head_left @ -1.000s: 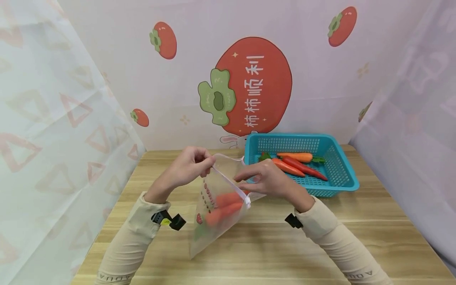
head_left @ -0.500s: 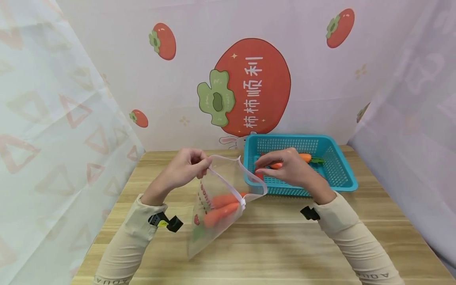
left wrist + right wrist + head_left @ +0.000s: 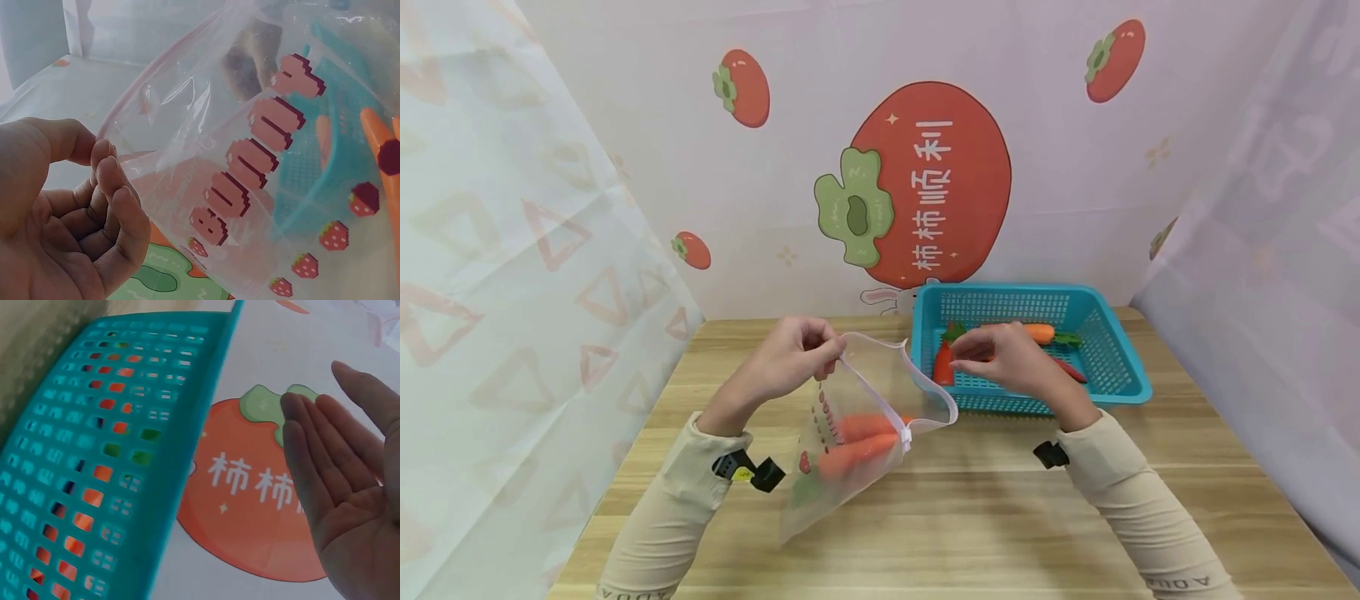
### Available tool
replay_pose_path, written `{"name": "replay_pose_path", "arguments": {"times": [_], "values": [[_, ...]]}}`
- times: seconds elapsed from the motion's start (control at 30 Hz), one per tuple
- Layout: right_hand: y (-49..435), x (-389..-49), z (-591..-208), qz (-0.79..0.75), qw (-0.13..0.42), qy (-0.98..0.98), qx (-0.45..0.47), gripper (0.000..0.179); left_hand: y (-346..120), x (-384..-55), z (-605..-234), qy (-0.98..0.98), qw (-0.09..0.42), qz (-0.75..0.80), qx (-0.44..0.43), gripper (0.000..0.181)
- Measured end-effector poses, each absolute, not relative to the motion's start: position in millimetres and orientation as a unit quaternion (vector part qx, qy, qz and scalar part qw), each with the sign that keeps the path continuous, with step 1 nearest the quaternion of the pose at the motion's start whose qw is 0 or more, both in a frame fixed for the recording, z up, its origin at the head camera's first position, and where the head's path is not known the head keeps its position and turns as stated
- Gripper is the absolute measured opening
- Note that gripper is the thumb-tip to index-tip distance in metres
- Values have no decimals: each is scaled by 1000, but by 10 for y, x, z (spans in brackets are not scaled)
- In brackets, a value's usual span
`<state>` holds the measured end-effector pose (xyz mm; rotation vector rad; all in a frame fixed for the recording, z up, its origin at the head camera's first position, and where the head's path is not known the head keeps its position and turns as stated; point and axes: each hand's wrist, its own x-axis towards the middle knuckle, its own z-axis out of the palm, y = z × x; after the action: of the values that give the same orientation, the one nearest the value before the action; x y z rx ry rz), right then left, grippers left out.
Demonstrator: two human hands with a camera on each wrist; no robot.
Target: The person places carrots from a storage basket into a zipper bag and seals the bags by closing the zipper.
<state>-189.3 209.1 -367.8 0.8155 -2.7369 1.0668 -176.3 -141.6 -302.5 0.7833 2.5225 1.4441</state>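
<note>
My left hand (image 3: 796, 357) pinches the upper left edge of a clear zip bag (image 3: 805, 512), and the bag's mouth gapes towards the basket. Carrots (image 3: 853, 457) show through the film, with a white slider (image 3: 906, 437) at the near end of the zip. In the left wrist view, thumb and fingertips grip the bag (image 3: 256, 159), printed with "BUNNY" and strawberries. Over the blue basket (image 3: 1116, 358) my right hand (image 3: 1022, 367) hovers with nothing in it, fingers extended, thumb apart. Below it lie a red carrot-like vegetable (image 3: 943, 365), an orange carrot (image 3: 1041, 333) and a red chili pepper (image 3: 1070, 370).
The basket stands at the back right of the wooden table (image 3: 1000, 517), near the printed backdrop (image 3: 775, 183). Cloth walls rise on both sides. The bag's open rim overlaps the basket's left front corner in the head view.
My right hand has withdrawn from the bag's mouth and moved right, over the basket. The left hand keeps its pinch, while the bag has swung slightly left and its mouth shows wider.
</note>
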Motion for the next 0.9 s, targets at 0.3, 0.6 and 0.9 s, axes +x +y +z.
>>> {"name": "replay_pose_path", "arguments": {"times": [0.3, 0.6, 0.9], "values": [[2047, -1982, -3851, 346, 16, -910, 227, 21, -1397, -1756, -3022, 842, 64, 470, 257, 29], [1994, -2083, -3964, 333, -10, -926, 178, 25, -1382, -1740, -3016, 843, 67, 470, 254, 29], [1963, -2187, -4044, 327, -36, -938, 113, 25, -1380, -1734, -3013, 840, 70, 473, 256, 28]]}}
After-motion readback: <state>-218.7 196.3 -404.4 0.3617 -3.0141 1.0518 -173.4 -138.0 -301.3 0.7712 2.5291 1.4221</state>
